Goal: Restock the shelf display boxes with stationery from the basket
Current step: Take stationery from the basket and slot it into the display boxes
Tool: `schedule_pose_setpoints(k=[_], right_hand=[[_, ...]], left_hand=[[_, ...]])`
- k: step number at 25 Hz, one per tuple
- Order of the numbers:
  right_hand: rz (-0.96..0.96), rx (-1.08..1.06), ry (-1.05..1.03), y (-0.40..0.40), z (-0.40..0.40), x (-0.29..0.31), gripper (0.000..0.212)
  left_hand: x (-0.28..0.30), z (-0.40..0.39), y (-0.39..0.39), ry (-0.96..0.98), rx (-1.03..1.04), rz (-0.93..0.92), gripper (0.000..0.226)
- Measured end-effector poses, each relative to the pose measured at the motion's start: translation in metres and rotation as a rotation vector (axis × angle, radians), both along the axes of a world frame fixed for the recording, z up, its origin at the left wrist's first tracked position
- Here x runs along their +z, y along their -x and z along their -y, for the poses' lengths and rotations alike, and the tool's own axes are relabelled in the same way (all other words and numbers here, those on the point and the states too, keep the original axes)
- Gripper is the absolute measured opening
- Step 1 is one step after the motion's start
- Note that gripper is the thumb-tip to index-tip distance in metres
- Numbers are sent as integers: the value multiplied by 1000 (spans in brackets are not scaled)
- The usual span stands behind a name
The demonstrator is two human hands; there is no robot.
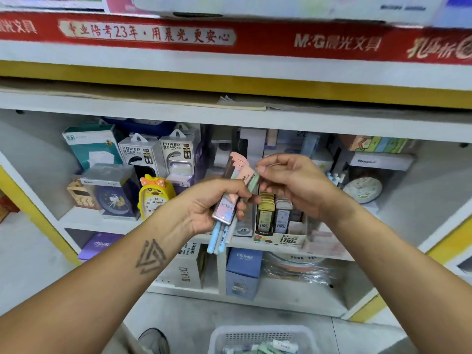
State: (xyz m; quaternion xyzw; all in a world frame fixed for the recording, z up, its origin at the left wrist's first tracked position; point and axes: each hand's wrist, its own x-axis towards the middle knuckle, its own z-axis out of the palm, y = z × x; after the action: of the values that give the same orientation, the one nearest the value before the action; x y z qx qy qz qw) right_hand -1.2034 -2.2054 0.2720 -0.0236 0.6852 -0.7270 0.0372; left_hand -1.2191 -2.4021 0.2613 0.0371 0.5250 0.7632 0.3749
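Note:
My left hand (212, 208) grips a bundle of stationery (236, 185): pastel pink and green flat packs on top, light blue pens sticking out below the fist. My right hand (288, 180) pinches the upper end of a green pack in that bundle. Both hands are raised in front of the middle shelf. Just behind them stands a display box (278, 236) with yellow and white lead-refill packs in rows. A white mesh basket (263, 338) with more pastel packs sits on the floor at the bottom edge.
The shelf holds power bank boxes (143, 154), a yellow duck alarm clock (154, 198), a dark blue clock box (115, 192) and a round clock (362, 190). Lower shelf has blue and white boxes (242, 272). My shoe (154, 341) is beside the basket.

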Motion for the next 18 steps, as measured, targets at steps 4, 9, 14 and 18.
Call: schedule_pose_setpoints(k=[4,9,14,18], right_hand=[[-25,-104,-58,-4,-15,3,19],[-33,-86,-49,-8,-25,2,20],[-1,25,-20,-4,-14,-3,28],[3,59,-11,3,11,-10,21]], left_hand=[[1,-11,-4,-41,19,24,27],[3,-12,-6,-65,21,6,17],[1,-11,-5,-53,71,-38,20],[2,-2,-3,-25,159,-41,19]])
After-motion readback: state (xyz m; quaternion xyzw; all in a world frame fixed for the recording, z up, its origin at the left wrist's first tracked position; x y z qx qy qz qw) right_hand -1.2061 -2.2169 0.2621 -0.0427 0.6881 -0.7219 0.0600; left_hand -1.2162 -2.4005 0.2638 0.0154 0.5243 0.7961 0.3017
